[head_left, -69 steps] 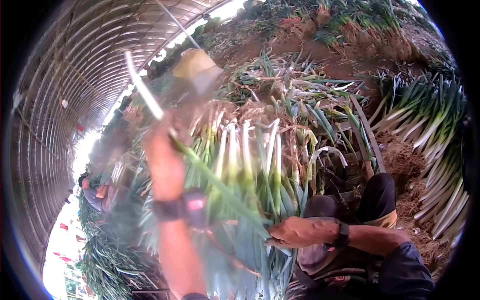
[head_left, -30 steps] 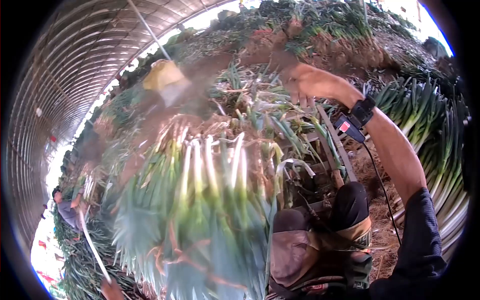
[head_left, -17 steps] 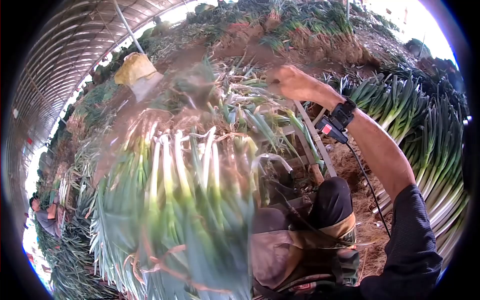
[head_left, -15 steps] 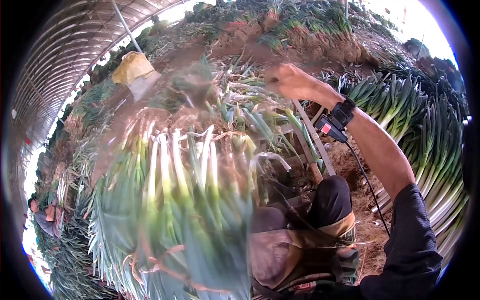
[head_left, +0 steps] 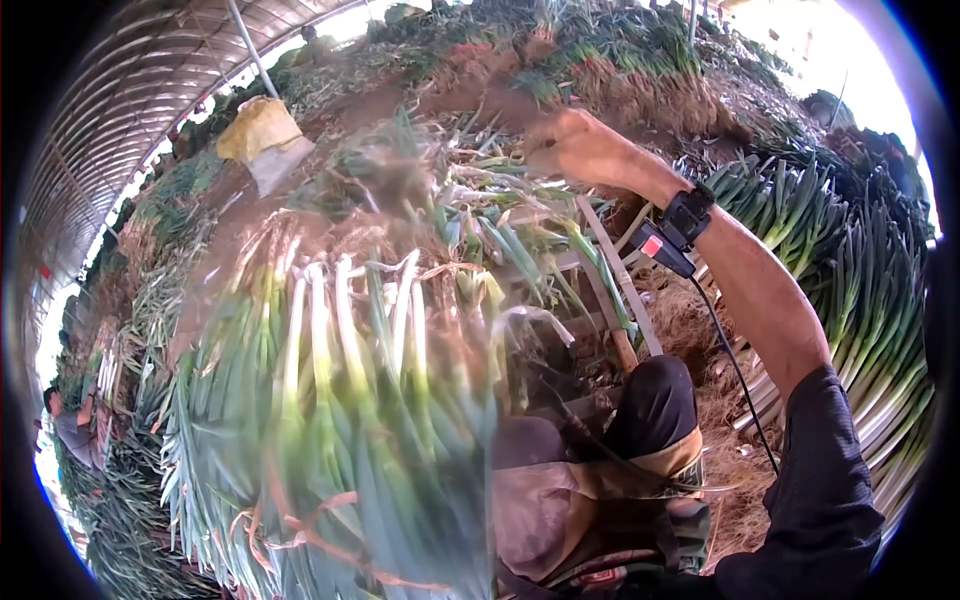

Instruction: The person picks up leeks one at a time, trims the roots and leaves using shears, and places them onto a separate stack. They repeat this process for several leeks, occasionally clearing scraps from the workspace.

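Observation:
My right hand [head_left: 580, 147] is curled closed over the far side of a low wooden frame [head_left: 622, 285]. Its fingertips are smeared and turned away, so what they hold, if anything, cannot be made out. Loose onion leaves and stripped peelings [head_left: 490, 190] lie just left of and below this hand. A dark band with a small device [head_left: 663, 250] and a cable is strapped to the wrist. In front of me on the left lies a big heap of long green onions [head_left: 345, 330], white stems and roots pointing away. My left hand does not show.
More green onions [head_left: 850, 290] are stacked at my right, beside dry root litter [head_left: 690, 310]. A yellow and white sack [head_left: 265, 140] stands at the far left. Another person [head_left: 75, 430] is at the left edge. My knees [head_left: 650, 410] are close to the frame.
The view has shifted slightly, moving the onion heap and sack a little left. My right hand stays curled in nearly the same place.

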`<state>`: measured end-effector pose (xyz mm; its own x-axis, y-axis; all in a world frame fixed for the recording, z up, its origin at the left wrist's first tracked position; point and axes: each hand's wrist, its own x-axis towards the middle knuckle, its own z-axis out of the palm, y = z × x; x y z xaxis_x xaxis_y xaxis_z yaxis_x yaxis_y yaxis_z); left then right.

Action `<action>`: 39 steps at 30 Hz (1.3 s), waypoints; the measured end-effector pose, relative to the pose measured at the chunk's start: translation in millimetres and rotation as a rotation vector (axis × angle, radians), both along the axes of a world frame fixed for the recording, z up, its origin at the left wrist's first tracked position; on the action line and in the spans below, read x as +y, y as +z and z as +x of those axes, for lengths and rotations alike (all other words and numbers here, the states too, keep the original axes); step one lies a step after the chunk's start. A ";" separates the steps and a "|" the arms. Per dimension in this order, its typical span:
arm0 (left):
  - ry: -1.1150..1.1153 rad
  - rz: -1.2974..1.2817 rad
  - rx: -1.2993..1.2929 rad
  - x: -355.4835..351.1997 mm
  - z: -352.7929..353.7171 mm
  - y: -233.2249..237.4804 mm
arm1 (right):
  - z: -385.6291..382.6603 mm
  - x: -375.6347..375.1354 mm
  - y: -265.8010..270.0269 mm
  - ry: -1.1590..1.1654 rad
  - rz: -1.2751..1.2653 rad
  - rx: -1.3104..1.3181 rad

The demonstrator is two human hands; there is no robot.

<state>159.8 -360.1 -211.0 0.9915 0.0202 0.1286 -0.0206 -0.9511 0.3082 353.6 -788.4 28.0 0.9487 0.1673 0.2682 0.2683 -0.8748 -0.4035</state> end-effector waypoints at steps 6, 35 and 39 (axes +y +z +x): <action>0.021 0.013 -0.015 2.6 0.9 -1.4 | 2.3 -0.6 37.0 -0.028 0.113 -0.052; 0.133 0.093 -0.121 39.4 -3.5 14.1 | 31.9 22.5 31.9 -0.062 0.353 0.010; 0.206 0.158 -0.180 78.8 -22.7 33.9 | 88.9 8.8 35.0 -0.099 0.152 -0.346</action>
